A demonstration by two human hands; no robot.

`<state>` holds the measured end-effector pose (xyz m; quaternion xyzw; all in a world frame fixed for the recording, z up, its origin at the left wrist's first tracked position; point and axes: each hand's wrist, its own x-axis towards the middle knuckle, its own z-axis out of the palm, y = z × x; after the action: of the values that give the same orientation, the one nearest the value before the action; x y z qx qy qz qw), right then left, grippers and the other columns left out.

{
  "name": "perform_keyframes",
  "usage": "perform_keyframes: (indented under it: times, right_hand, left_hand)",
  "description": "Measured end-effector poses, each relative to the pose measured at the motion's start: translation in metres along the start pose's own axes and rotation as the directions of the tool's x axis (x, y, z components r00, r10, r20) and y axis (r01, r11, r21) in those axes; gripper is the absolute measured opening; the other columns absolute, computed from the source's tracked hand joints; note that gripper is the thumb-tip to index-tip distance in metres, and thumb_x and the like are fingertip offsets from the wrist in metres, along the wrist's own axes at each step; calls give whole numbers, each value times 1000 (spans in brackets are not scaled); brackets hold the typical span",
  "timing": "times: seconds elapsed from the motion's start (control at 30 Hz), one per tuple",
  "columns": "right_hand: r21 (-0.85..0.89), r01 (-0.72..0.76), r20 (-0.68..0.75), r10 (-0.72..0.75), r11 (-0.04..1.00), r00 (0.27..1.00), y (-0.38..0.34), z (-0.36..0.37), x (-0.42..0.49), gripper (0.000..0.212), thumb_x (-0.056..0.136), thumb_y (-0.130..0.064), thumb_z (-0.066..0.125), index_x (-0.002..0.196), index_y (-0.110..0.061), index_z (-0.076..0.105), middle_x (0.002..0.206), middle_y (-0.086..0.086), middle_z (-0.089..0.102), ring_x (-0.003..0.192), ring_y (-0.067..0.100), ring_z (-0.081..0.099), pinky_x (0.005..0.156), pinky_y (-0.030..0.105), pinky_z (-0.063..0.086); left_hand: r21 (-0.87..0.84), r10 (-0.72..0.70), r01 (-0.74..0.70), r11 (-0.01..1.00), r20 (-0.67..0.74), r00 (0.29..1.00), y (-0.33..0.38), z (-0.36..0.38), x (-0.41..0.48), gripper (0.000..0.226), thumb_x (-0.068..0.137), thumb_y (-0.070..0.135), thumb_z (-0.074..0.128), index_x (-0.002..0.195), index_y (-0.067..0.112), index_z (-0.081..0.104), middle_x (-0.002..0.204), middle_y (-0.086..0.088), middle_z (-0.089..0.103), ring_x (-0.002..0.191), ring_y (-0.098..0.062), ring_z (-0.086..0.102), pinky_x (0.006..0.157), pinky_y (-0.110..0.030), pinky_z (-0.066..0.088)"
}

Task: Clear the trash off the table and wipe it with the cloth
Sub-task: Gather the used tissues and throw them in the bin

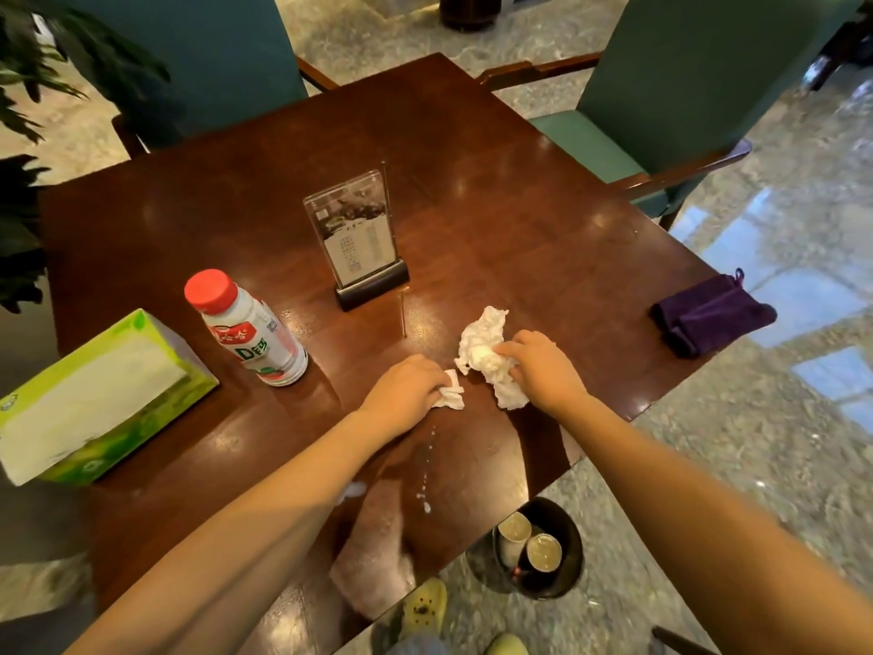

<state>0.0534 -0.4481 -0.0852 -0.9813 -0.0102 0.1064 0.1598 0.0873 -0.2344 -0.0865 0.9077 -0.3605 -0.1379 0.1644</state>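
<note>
Two grips: left hand (pixel 406 385) holds small tissue (pixel 452 397), right hand (pixel 543 366) large tissue (pixel 484 352). Bin (pixel 548 589) sits nearer my right.

Counted two crumpled white tissues on the counter (pixel 519 219): large tissue wad (pixel 482 342) and small tissue scrap (pixel 452 395). Noted one red-capped drink bottle (pixel 250 333), one green tissue box (pixel 94 399), one acrylic menu stand (pixel 356 234), one thin stick (pixel 403 314) and one folded purple cloth (pixel 708 314). Saw two teal chairs: far-left chair (pixel 212 54), far-right chair (pixel 685 87). Found one dark bin (pixel 574 560) on the floor, holding two round-topped containers (pixel 515 527) (pixel 543 553), cans or cups, unclear which. Tallied two grips: left grip (pixel 406 385), right grip (pixel 543 366).
</note>
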Motion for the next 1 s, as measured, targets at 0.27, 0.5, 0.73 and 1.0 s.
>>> perform_keyframes:
  times: [0.27, 0.5, 0.73, 1.0]
  right_hand:
    - [84, -138, -127, 148, 987, 981, 14, -13, -13, 37, 87, -6, 50, 123, -10, 57, 113, 12, 55, 111, 30, 49, 84, 38, 44]
    - [294, -166, 39, 162, 941, 986, 20, -7, -45, 61, 87, -23, 57, 142, -15, 32, 143, 9, 37, 132, 29, 33, 107, 36, 30]
    - [53, -176, 34, 175, 983, 984, 18, 11, -71, 61, 84, -31, 64, 139, -22, 38, 140, 8, 36, 123, 30, 34, 102, 38, 35]
    - [289, -294, -236, 365, 911, 901, 15, -1, -77, 22, 85, -14, 54, 106, -15, 64, 103, 9, 57, 95, 26, 55, 70, 31, 40]
  left_hand:
    - [-118, -36, 10, 993, -228, 973, 19, -18, 22, 18, 87, 16, 56, 101, 14, 67, 107, -1, 65, 105, -20, 53, 84, -30, 44]
    - [-102, -14, 24, 995, 92, 996, 38, -5, 77, 7, 88, 11, 55, 92, 5, 56, 156, -11, 21, 145, -28, 14, 114, -37, 21]
    - [-63, -28, 33, 997, 81, 996, 53, -1, 91, 28, 78, -1, 49, 61, 14, 33, 70, -6, 45, 75, -27, 43, 61, -41, 35]
    - [-104, -67, 71, 992, 36, 997, 62, 9, 89, 15, 78, 5, 55, 72, 13, 43, 71, 0, 47, 75, -21, 42, 57, -28, 26]
